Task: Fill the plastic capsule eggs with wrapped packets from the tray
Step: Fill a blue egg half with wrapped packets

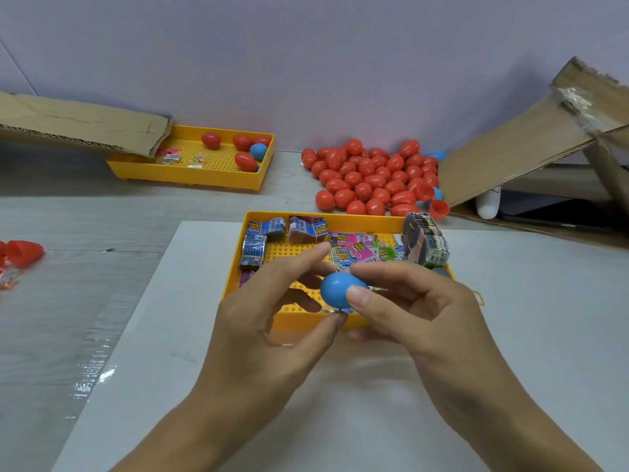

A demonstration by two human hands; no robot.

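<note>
Pinching the small blue plastic capsule egg [340, 289] between my right hand's [418, 301] thumb and fingers at frame centre, above the yellow pegged tray [235, 267] of wrapped packets [354, 252], I keep my left hand's [272, 321] fingers spread loosely around it, apparently ready to steady or close it.

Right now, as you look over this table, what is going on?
A person is holding a blue capsule egg over the near yellow tray of wrapped packets. The right hand grips the egg, and the left hand touches it from below. A pile of red eggs lies behind the tray, and a second yellow tray with a few eggs sits further back.
</note>
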